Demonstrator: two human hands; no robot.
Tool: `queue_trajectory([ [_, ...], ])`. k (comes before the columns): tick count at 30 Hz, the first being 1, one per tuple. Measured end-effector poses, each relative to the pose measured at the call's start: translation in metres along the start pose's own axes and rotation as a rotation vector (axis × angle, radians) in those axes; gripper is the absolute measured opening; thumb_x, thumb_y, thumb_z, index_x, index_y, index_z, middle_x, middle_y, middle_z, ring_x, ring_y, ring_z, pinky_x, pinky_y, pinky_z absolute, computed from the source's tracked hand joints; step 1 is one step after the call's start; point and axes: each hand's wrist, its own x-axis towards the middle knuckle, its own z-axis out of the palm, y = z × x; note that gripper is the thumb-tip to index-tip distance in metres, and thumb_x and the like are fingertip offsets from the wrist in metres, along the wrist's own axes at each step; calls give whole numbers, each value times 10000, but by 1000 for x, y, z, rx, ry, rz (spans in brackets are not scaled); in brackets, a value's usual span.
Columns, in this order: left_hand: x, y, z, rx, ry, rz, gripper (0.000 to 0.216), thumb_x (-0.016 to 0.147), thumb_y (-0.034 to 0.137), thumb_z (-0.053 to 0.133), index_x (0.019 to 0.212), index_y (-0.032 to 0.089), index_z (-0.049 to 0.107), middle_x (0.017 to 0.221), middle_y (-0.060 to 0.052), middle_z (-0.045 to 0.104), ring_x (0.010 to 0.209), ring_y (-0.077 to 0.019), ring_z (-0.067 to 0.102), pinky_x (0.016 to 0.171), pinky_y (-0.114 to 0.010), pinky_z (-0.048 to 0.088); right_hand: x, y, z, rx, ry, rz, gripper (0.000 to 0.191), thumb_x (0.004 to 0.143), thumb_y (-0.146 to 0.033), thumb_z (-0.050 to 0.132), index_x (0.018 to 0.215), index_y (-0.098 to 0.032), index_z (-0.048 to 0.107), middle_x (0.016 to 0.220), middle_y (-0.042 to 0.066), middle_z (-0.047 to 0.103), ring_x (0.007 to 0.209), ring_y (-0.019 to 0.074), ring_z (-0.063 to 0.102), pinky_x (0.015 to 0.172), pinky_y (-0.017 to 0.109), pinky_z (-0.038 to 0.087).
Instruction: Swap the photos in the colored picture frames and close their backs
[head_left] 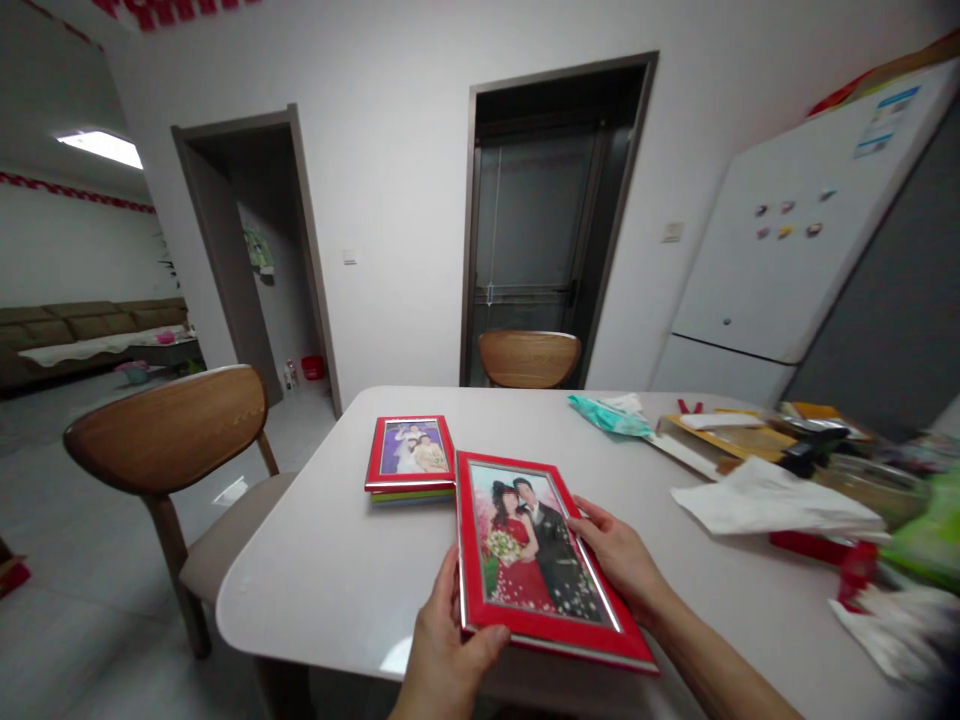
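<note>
A red picture frame (pixel 529 545) with a photo of a couple, one in a red dress with a bouquet, is held tilted over the near part of the white table. My left hand (pixel 450 640) grips its lower left corner, the thumb resting on the front edge. On the frame's right side, my right hand (pixel 619 560) holds the edge with fingers over the border. Just beyond to the left lies a smaller red picture frame (pixel 410 455) with another couple photo, on top of something with a yellow-green edge.
White paper (pixel 780 500), a teal and white packet (pixel 611 415) and mixed boxes crowd the right of the table (pixel 330 570). Wooden chairs stand at the left (pixel 180 430) and far side (pixel 529 358). A white fridge (pixel 780 230) is at the right.
</note>
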Motion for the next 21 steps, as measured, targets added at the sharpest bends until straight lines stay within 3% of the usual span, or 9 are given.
queue_trajectory([
  [4,24,-13,24,143,-90,2,704,651,163,583,1254,180,221,1178,-43,518,1003,-172,526,839,-268,441,29,8,-35,-327,155,-106,416,650,-325,531,1020,-142,581,711,44,683,581,188,622,512,265,472],
  [7,39,-20,35,357,-77,15,625,643,109,560,1210,177,305,1154,-33,535,995,-162,523,863,-266,415,47,15,-52,-580,254,-178,389,662,-330,510,983,-133,605,756,56,683,669,198,623,564,258,461],
  [11,51,-31,42,734,-38,43,561,629,120,535,1168,121,377,1207,-90,478,1096,-193,437,950,-300,327,63,24,-63,-717,282,-200,360,660,-330,500,950,-155,624,820,66,676,786,218,606,643,263,435],
  [14,52,-37,43,818,-57,58,554,641,132,511,1178,127,375,1233,-96,450,1128,-197,403,970,-312,303,71,28,-68,-819,293,-206,346,651,-306,500,934,-157,629,869,85,664,837,237,589,691,278,413],
  [18,51,-38,27,853,-73,80,582,636,167,530,1193,123,369,1251,-110,433,1145,-213,387,975,-329,304,72,25,-65,-913,299,-223,339,647,-244,485,939,-139,622,893,124,649,851,266,575,746,327,390],
  [21,61,-32,-6,972,59,156,544,665,209,524,1184,134,379,1264,-104,419,1164,-212,366,972,-358,309,66,15,-44,-922,282,-314,373,680,-249,456,1001,-110,583,1023,150,593,971,267,513,857,350,326],
])
